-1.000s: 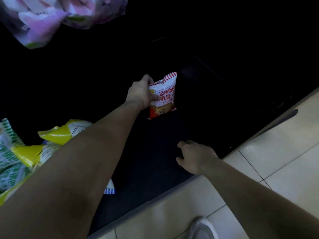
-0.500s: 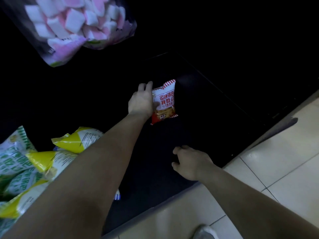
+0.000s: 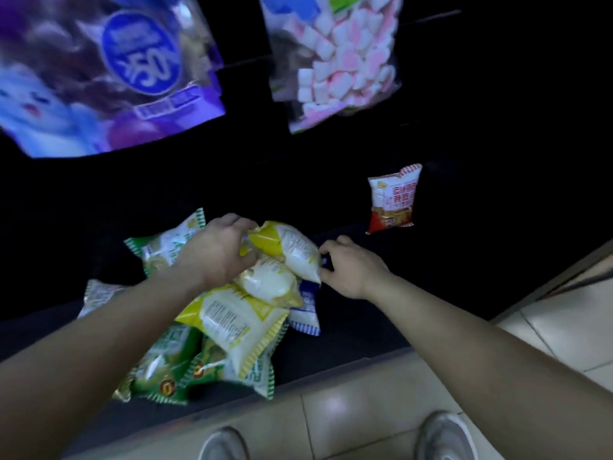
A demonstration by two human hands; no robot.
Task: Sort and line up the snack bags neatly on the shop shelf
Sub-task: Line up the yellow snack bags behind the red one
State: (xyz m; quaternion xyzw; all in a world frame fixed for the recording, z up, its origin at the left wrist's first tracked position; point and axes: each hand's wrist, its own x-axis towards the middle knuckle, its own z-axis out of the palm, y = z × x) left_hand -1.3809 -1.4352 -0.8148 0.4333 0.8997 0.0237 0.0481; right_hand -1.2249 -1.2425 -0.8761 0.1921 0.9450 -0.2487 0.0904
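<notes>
A yellow bag (image 3: pixel 288 249) at the top of the heap is held at both ends. Its yellow end is gripped by the left hand (image 3: pixel 217 252), whose fingers are curled over it, and its white end seam is pinched by the right hand (image 3: pixel 353 268) between thumb and fingertips. The bag lies tilted between the two hands and is seen resting on the packs beneath it.

Only one item can be counted as placed: a red-and-white bag (image 3: pixel 393 200) is stood upright on the dark shelf (image 3: pixel 365 323), beyond the right hand and a little to its outer side, well apart from the heap.

The rest is judged to be unsorted. Just below the left hand a second yellow bag (image 3: pixel 232 320) is lain across several green bags (image 3: pixel 159 376), which are piled crookedly under the left forearm and out to its far side. A blue-striped bag (image 3: pixel 308 310) is half buried just beneath the right hand. No row has been formed yet.

So the task is taken to be at an early stage: one pack set out, one in hand, and the heap not yet separated by colour and lined up.

Above both hands a marshmallow bag (image 3: pixel 335 61) and a purple bag (image 3: pixel 109 78) are hung, blurred
</notes>
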